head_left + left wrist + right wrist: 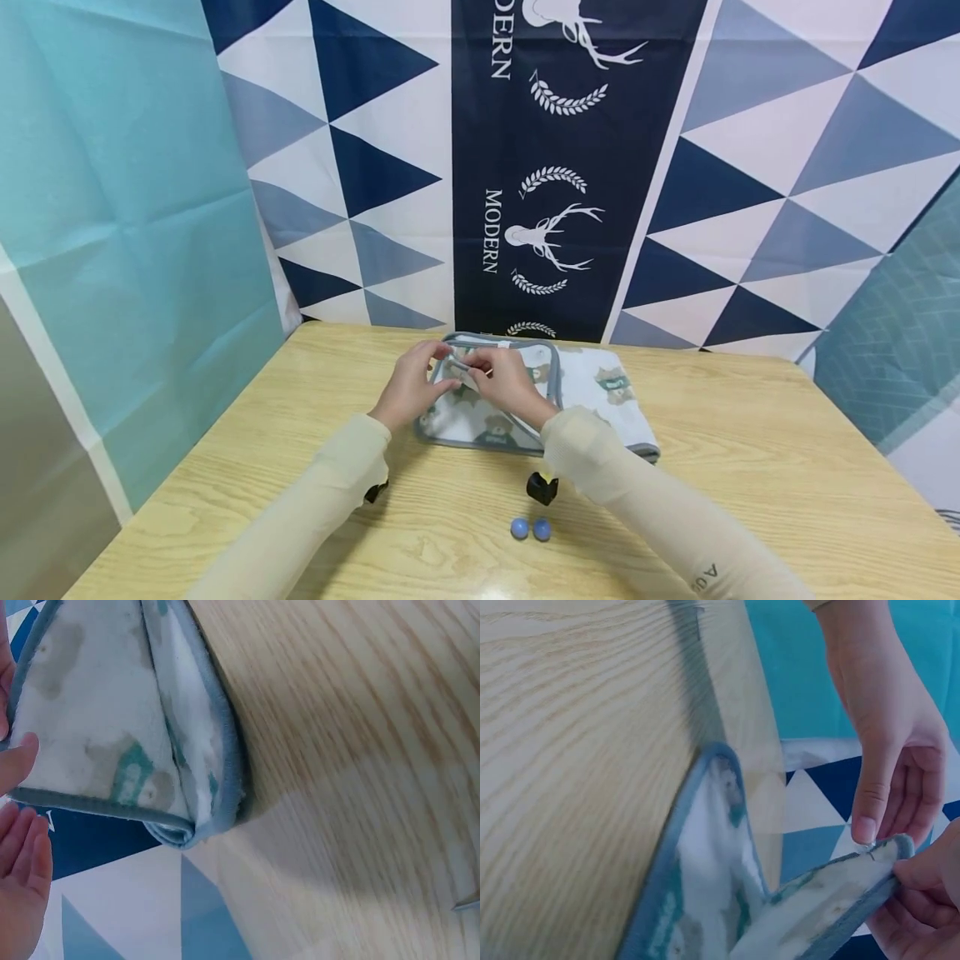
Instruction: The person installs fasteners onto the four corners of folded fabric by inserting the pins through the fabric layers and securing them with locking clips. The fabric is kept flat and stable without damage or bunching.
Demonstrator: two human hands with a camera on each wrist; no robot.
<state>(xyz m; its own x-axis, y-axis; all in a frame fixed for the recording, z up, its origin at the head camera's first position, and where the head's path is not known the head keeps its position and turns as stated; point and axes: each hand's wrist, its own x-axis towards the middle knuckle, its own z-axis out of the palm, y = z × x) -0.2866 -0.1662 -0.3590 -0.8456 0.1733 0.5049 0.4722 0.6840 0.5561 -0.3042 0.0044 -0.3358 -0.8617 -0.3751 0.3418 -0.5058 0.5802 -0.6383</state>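
Note:
A folded white blanket (472, 421) with bear prints and grey-blue edging lies at the back of the table. My right hand (510, 379) pinches the edge of its raised upper layer; the right wrist view shows the thumb and fingers on that blanket corner (840, 889). My left hand (412, 379) is at the same corner, its thumb and fingers spread apart on either side of the edge. In the left wrist view, the left hand's fingers (26, 885) look fairly straight below the blanket edge (82, 804). Whether its thumb presses the cloth is hard to tell.
Two small blue balls (520, 527) sit on the wooden table (450, 550) in front of the blanket. A black object (542, 487) shows beside the right sleeve, and another dark piece (377, 492) by the left sleeve. Behind the table hangs a patterned curtain (562, 167).

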